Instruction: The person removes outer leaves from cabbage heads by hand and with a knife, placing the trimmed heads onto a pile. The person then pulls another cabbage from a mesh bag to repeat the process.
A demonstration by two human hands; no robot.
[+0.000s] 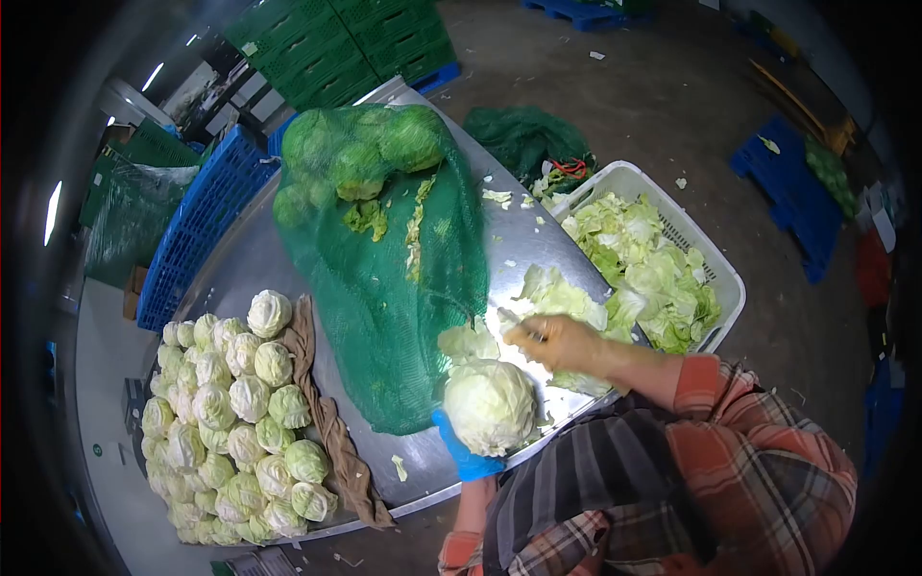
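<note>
My left hand (468, 456), in a blue glove, cups the lower side of a pale, trimmed cabbage (490, 407) at the table's near edge. My bare right hand (552, 342) is just above and right of this cabbage, with its fingers curled together. Whatever is between those fingers is hidden. A loose cabbage leaf (469, 341) lies beside the cabbage's upper edge, close to my right hand. More detached leaves (562, 296) are spread on the metal table (519, 235) beyond the right hand.
A green net bag (403, 317) with several green cabbages (360, 171) lies across the table. Pale cabbage heads (230, 422) are massed at left beside a brown cloth (331, 432). A white crate (727, 274) of leaves stands at right. Blue pallets (783, 197) and green crates (336, 48) surround the area.
</note>
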